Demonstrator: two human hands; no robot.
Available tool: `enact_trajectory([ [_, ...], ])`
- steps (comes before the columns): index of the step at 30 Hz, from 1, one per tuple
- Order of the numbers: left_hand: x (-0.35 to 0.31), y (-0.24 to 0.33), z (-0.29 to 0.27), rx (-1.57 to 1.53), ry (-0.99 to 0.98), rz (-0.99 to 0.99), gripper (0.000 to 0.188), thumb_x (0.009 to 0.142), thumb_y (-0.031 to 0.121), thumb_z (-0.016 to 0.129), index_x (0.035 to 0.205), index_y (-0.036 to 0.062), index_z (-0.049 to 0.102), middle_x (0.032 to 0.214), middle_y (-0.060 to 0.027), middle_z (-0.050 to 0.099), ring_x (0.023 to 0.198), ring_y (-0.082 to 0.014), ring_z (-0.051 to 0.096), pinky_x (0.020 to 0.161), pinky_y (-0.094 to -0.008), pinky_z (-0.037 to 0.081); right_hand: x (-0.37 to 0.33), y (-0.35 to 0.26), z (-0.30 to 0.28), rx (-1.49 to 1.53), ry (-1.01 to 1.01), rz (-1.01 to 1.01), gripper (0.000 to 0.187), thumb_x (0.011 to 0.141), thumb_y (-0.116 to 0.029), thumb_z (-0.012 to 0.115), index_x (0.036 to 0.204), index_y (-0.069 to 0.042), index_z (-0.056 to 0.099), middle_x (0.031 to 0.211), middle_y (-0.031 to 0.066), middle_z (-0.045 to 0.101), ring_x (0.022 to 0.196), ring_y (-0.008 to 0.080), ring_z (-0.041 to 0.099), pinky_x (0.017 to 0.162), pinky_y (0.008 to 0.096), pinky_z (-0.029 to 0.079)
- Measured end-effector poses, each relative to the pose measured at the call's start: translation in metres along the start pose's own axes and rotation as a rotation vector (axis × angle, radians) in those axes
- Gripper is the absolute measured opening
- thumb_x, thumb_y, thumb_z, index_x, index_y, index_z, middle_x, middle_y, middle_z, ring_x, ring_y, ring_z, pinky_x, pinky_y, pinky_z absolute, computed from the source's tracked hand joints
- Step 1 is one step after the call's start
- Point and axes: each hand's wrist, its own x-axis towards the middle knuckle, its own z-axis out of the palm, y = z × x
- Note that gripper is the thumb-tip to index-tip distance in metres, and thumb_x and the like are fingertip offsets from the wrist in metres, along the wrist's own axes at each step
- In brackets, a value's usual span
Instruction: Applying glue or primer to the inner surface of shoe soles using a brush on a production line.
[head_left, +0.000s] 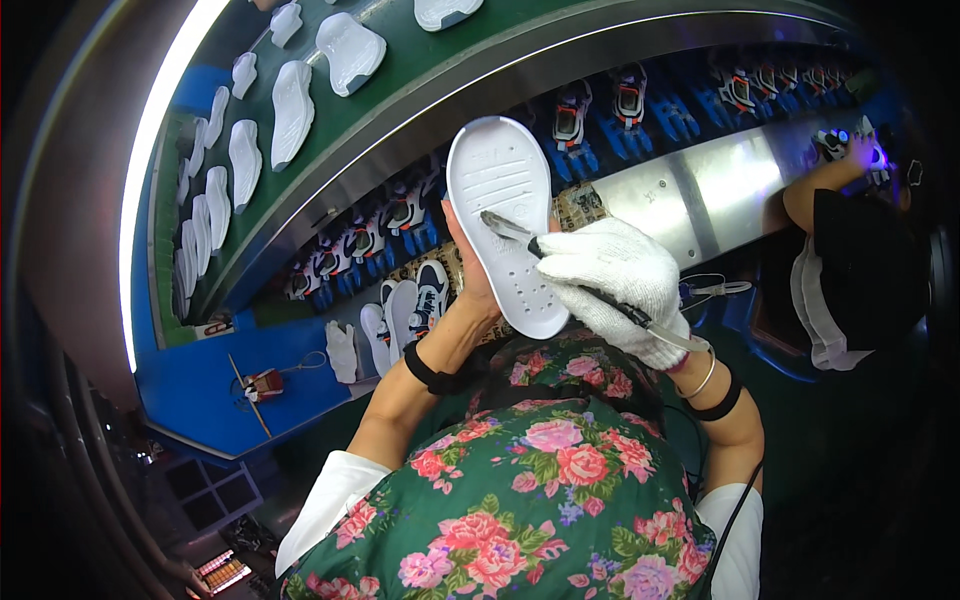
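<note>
A white shoe sole (497, 160) is held up in front of me, its hollow ridged inside facing me. My bare left hand (474, 268) grips it from behind by its left edge; most of those fingers are hidden behind the sole. In a white knitted glove, my right hand (618, 285) is closed around a dark-handled brush (508, 229). The brush tip lies over the sole's inner face, near its middle. From the back of the handle, a pale tube runs past my right wrist.
Beyond a metal rail, a green belt (390, 100) carries several white soles. Shoe uppers (572, 115) on blue holders line the lower channel. Several white soles and a shoe (430, 300) stand left of my arm, by a blue table (200, 400). A co-worker's arm (815, 190) reaches in at right.
</note>
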Motion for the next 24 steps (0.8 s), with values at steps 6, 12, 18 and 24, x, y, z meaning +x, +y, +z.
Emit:
enact_trajectory([
  [6, 0.005, 0.011, -0.006, -0.111, -0.073, -0.074, 0.113, 0.065, 0.102, 0.032, 0.105, -0.0019, 0.053, 0.079, -0.012, 0.058, 0.075, -0.0237, 0.06, 0.063, -0.0354, 0.055, -0.015, -0.011, 0.01, 0.252, -0.161, -0.012, 0.026, 0.072, -0.006, 0.076, 0.097, -0.01, 0.073, 0.097, 0.0082, 0.071, 0.083, 0.0273, 0.068, 0.072, 0.0365, 0.056],
  [12, 0.01, 0.016, 0.004, -0.229, -0.054, -0.021, 0.107, 0.072, 0.098, 0.026, 0.112, 0.0035, 0.055, 0.088, -0.0137, 0.058, 0.073, -0.0246, 0.058, 0.062, -0.0378, 0.052, -0.024, -0.017, 0.012, -0.064, -0.17, -0.104, 0.031, 0.071, -0.003, 0.078, 0.101, -0.007, 0.073, 0.105, 0.0126, 0.072, 0.087, 0.0277, 0.069, 0.072, 0.037, 0.056],
  [18, 0.009, 0.019, -0.015, -0.278, -0.19, -0.106, 0.103, 0.076, 0.095, 0.028, 0.115, 0.0043, 0.054, 0.086, -0.0136, 0.057, 0.072, -0.0225, 0.057, 0.06, -0.036, 0.05, -0.022, -0.011, 0.005, 0.151, -0.128, 0.028, 0.022, 0.073, -0.006, 0.076, 0.095, -0.01, 0.073, 0.092, 0.0071, 0.072, 0.079, 0.0255, 0.067, 0.07, 0.0336, 0.055],
  [24, 0.02, 0.032, -0.017, -0.07, -0.216, -0.208, 0.108, 0.077, 0.095, 0.022, 0.134, 0.0075, 0.051, 0.091, -0.0195, 0.06, 0.068, -0.0277, 0.061, 0.059, -0.0382, 0.052, -0.036, -0.014, 0.02, 0.072, -0.217, -0.081, 0.026, 0.073, -0.008, 0.074, 0.099, -0.011, 0.072, 0.1, 0.0067, 0.072, 0.082, 0.026, 0.067, 0.072, 0.0341, 0.055],
])
